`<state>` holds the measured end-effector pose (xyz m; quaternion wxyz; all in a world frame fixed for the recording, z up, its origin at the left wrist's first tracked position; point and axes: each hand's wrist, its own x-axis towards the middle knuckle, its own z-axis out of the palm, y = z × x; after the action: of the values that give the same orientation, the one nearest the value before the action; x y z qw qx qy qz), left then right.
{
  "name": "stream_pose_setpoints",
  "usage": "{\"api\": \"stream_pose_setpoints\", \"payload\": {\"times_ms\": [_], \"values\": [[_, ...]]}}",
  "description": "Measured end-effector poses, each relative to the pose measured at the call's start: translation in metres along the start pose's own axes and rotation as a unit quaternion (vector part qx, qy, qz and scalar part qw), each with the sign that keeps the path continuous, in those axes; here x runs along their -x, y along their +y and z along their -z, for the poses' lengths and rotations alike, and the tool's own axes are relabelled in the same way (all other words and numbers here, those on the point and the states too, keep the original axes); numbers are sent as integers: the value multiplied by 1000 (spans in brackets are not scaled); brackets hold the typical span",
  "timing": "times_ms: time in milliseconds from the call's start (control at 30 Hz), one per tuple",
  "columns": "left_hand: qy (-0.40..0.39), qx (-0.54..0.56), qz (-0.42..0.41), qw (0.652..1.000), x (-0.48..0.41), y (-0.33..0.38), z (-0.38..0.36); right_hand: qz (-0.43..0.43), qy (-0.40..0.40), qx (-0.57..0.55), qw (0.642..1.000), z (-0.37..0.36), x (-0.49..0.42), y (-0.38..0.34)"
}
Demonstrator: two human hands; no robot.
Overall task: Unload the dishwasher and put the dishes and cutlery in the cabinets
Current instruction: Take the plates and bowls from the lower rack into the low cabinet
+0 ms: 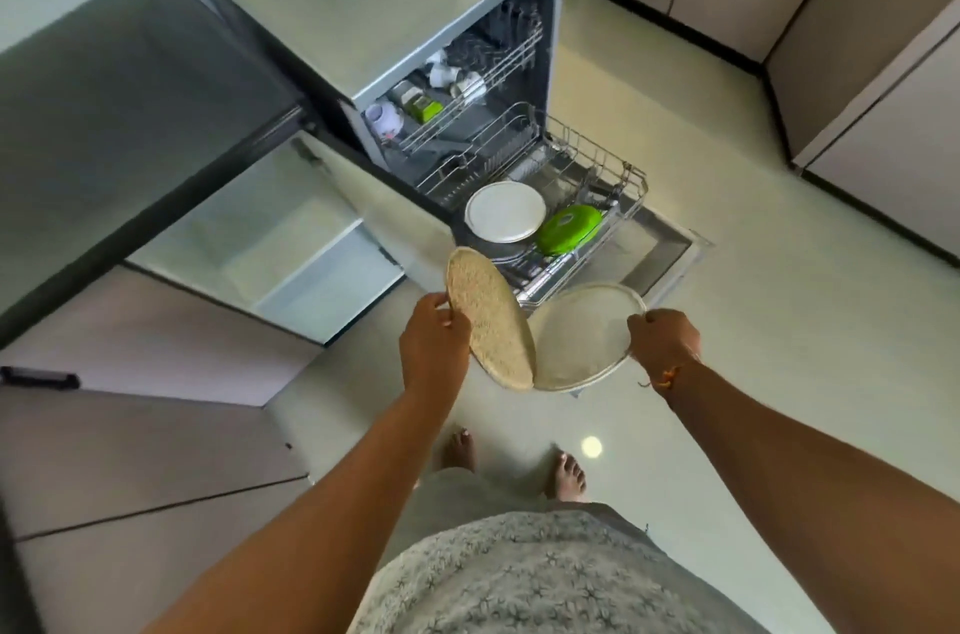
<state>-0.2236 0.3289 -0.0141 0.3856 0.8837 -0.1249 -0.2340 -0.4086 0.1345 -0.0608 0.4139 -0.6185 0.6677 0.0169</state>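
The left hand (434, 337) grips a speckled plate (491, 319) by its left rim; the right hand (665, 340) pinches a pale plate (582, 337) at its right rim. The two plates overlap at their inner edges, held over the near corner of the pulled-out lower rack (623, 181). One white plate (505, 211) and one green lid (569, 228) remain there. Several cups sit in the upper rack (467, 114). The open cabinet (270, 238) lies left, its door (384, 207) beside the rack; open floor (753, 373) lies right.

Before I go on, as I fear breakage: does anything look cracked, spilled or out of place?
Nothing stands out. The left hand holds a speckled plate, the right hand a pale plate; both look whole, and no spill shows.
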Motion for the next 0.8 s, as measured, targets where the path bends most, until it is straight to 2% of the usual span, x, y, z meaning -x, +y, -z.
{"api": "stream_pose_setpoints", "payload": {"times_ms": [100, 167, 233, 367, 467, 500, 600, 700, 800], "values": [[19, 122, 114, 986, 1, -51, 36, 4, -40, 10, 999, -35, 25, -4], [60, 226, 193, 953, -1, -80, 67, 4, -68, -1, 998, -65, 40, -10], [106, 299, 245, 916, -6, -103, 104, -16, -101, -64, 993, -101, 53, -21], [181, 408, 284, 848, -18, -139, 169, -62, -169, -222, 958, -161, 91, -58], [206, 464, 292, 810, -35, -162, 209, -33, -235, -225, 945, -207, 116, -93], [211, 475, 293, 802, -41, -166, 218, 5, -227, -191, 955, -218, 122, -103], [213, 497, 298, 787, -74, -187, 249, 163, -132, -16, 978, -257, 147, -153], [210, 508, 309, 776, -111, -199, 259, 279, -80, 59, 955, -284, 162, -209], [199, 529, 324, 759, -145, -202, 252, 393, -41, 141, 908, -311, 148, -249]]}}
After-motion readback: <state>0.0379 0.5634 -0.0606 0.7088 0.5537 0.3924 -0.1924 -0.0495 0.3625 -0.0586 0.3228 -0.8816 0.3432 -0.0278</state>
